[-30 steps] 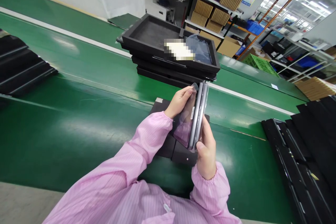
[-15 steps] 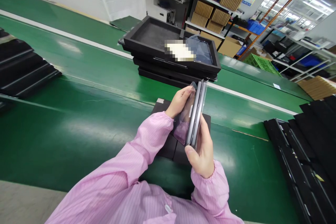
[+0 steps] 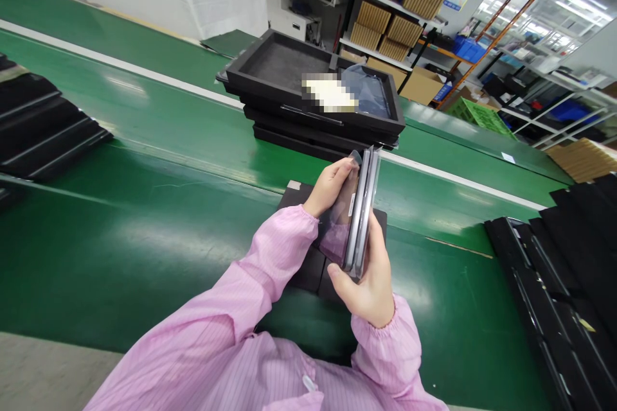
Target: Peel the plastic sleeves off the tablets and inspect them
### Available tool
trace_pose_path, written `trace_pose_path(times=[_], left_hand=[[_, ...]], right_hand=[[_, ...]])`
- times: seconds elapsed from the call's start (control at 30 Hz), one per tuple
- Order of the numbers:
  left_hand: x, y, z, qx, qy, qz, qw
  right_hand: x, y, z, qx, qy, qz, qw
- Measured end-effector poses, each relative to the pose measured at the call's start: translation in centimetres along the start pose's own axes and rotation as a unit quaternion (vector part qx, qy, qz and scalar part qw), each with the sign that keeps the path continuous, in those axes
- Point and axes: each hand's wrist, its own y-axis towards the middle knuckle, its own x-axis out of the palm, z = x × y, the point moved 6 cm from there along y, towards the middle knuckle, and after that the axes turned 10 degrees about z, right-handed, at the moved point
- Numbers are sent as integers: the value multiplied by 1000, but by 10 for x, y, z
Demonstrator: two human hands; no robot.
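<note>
Both my hands hold a thin grey slab-like device in a clear plastic bag (image 3: 360,209), stood on edge above the green belt. My left hand (image 3: 331,185) grips its far upper part, fingers curled over the bag's top. My right hand (image 3: 370,282) cups the near lower end, thumb laid across the bottom edge. Under the device lies a flat black pad (image 3: 308,270) on the belt. Pink sleeves cover both arms.
A stack of black trays (image 3: 313,99) stands across the belt beyond my hands, its top tray holding a bagged item. More black trays lie at the left edge (image 3: 43,128) and at the right (image 3: 559,282). Shelves with cardboard boxes (image 3: 385,19) fill the background.
My right thumb has slid leftward along the device's bottom edge and the hand now wraps lower around it. The device and my left hand have barely moved.
</note>
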Motion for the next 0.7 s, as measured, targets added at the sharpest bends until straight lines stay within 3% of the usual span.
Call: trace_pose_path(times=[0.2, 0.4, 0.7], left_hand=[[-4, -5, 3, 9, 7, -9, 1000], [-13, -10, 16, 55, 29, 5, 998], [-16, -18, 23, 51, 18, 8, 999]], right_hand=[[-2, -5, -10, 6, 65, -41, 997], [-7, -9, -13, 20, 79, -25, 996], [-13, -11, -13, 85, 69, 26, 994]])
